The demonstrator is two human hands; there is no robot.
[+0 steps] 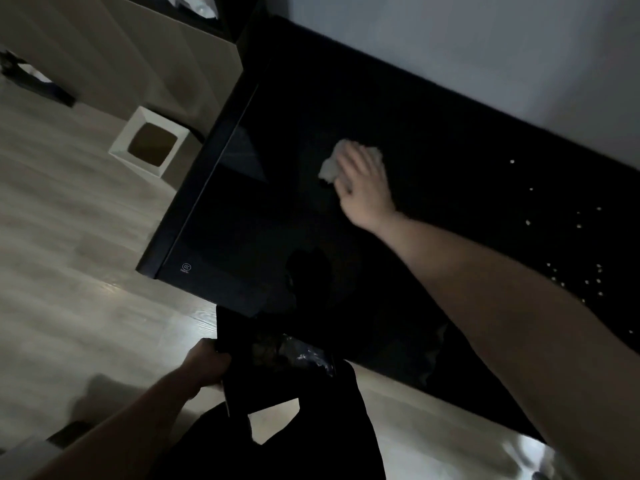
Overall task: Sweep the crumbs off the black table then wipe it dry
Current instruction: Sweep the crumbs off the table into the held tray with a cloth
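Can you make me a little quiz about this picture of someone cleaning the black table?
1. True or false: the right hand presses a white cloth on the black table.
2. What does the left hand hold? A) a black bag B) a broom C) a cup
3. Fill in: the white crumbs lie to the ___ of the cloth.

Key: 1 true; 2 A; 3 right.
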